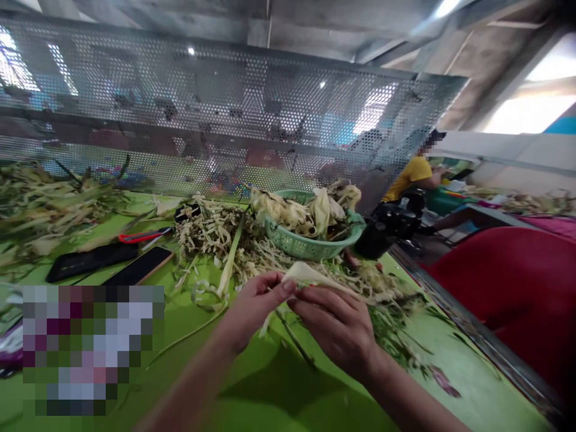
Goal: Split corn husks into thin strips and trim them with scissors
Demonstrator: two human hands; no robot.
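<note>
A pale, dried corn husk (310,273) is pinched between my two hands above the green table (270,396). My left hand (258,303) grips its left end with thumb and fingers. My right hand (339,321) is curled under and along the husk, its fingertips close to my left thumb. A thin dark green stem (294,339) hangs down beneath the hands; whether a hand grips it, I cannot tell. Just beyond them stands a green plastic basket (310,245) filled with crumpled husks. Shredded husk scraps (216,237) lie around the basket's left side.
To the left lie two dark phones (139,267) and a red-handled cutting tool (144,236). More husks (49,210) are heaped at far left. A black camera (389,225) stands right of the basket. A perforated metal screen (216,120) rises behind. A red chair (508,300) and a yellow-shirted person (409,174) are at right.
</note>
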